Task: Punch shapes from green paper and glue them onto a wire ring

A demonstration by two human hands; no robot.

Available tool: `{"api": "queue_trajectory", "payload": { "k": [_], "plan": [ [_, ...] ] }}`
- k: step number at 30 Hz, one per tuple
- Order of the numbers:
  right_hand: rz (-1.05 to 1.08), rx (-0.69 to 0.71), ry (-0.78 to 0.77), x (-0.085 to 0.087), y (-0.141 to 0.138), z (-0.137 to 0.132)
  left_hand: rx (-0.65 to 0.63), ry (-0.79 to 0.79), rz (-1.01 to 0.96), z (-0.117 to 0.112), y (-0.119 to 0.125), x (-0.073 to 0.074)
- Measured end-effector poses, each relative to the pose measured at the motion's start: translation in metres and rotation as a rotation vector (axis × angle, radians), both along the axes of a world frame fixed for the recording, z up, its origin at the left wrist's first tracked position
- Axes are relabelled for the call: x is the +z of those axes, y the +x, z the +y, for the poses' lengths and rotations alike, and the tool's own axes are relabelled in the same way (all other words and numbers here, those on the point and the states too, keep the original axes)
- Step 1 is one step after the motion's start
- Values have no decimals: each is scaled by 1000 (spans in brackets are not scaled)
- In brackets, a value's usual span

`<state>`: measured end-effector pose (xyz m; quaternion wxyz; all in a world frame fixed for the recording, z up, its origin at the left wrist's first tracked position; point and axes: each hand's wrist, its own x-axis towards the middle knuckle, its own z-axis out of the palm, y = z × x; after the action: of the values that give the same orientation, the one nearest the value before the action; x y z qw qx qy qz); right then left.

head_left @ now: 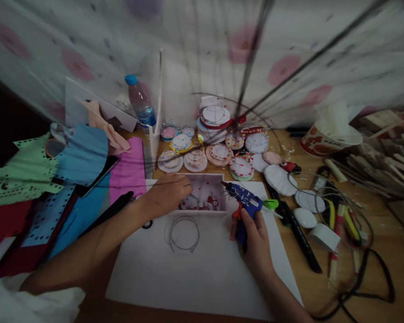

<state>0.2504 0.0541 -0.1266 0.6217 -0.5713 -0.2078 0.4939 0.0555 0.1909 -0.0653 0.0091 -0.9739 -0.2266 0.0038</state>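
Note:
My left hand (171, 193) reaches over the near left part of a shallow white box (226, 193), fingers closed on thin metal tweezers (194, 196) whose tips point into it. Small red and white pieces (208, 202) lie in the box. My right hand (254, 233) is wrapped around a blue hot glue gun (245, 197) with an orange trigger. Its nozzle points left, at the box's right edge. Between my hands, a loose coil of thin wire (185, 233) rests on a white sheet (188, 278).
Small decorated paper discs (218, 154) crowd the table behind the box. Coloured felt sheets (82, 154) and a water bottle (141, 103) are at left. To the right are a black marker (303, 240), pliers (352, 224), a paper bowl (330, 139), wooden sticks (384, 157) and a black cord (360, 278).

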Motion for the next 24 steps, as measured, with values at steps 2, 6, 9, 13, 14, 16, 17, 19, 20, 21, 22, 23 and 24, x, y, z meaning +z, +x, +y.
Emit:
{"api": "queue_trajectory", "payload": {
  "k": [2,6,9,13,14,16,17,19,20,21,22,23,24],
  "plan": [
    [1,-1,2,1,0,0,-21,4,7,-1,1,-1],
    [1,-7,2,3,0,0,-32,15,2,0,2,-5],
    [-1,-15,-2,3,0,1,-41,20,-10,2,2,-10],
    [6,-17,2,4,0,1,-45,21,-20,4,4,-15],
    [7,-18,2,5,0,1,-45,20,-21,4,4,-16],
    [9,-22,3,5,0,1,-43,15,-23,6,5,-16],
    [10,-25,4,5,0,1,-42,11,-24,6,5,-15],
    [13,-30,7,4,0,1,-29,-1,-26,8,3,-11],
    [16,-31,10,3,0,1,-17,-8,-28,8,2,-9],
    [19,-32,14,2,0,1,-1,-16,-31,8,0,-6],
    [22,-31,18,1,0,1,16,-26,-36,8,-1,-3],
    [24,-31,22,0,0,1,34,-37,-42,8,-2,0],
    [26,-30,24,-1,0,0,52,-50,-51,7,-3,3]
  ]
}}
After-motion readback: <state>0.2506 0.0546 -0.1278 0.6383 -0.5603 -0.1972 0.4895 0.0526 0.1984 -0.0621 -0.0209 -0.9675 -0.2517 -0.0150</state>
